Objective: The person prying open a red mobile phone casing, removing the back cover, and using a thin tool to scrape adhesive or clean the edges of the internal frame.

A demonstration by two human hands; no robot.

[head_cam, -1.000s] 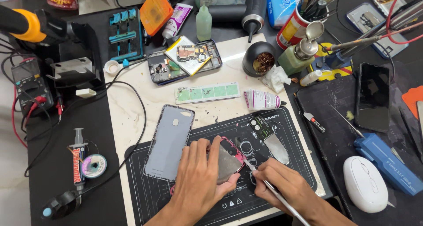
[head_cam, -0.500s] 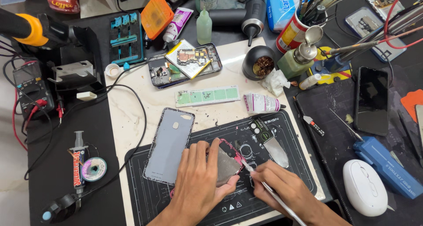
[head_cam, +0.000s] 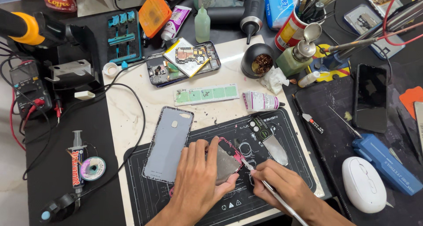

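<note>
My left hand (head_cam: 197,178) presses flat on a small phone part with a grey metal plate and a pink rim (head_cam: 229,162), lying on the black work mat (head_cam: 291,164). My right hand (head_cam: 280,186) grips a thin metal tool (head_cam: 264,184) like a pen, its tip touching the right edge of that part. A grey phone back cover (head_cam: 168,144) lies just left of my left hand. A metal scraper with a black handle (head_cam: 269,140) rests on the mat above my right hand.
An opened phone with a circuit board (head_cam: 183,63) and a green strip (head_cam: 206,94) lie on the white board further back. A dark phone (head_cam: 370,97), white mouse (head_cam: 363,183) and blue tool (head_cam: 385,164) are on the right. Wires, a multimeter (head_cam: 26,83) and a syringe (head_cam: 77,162) crowd the left.
Both hands stay on the part; the tool tip has shifted only slightly along its right edge.
</note>
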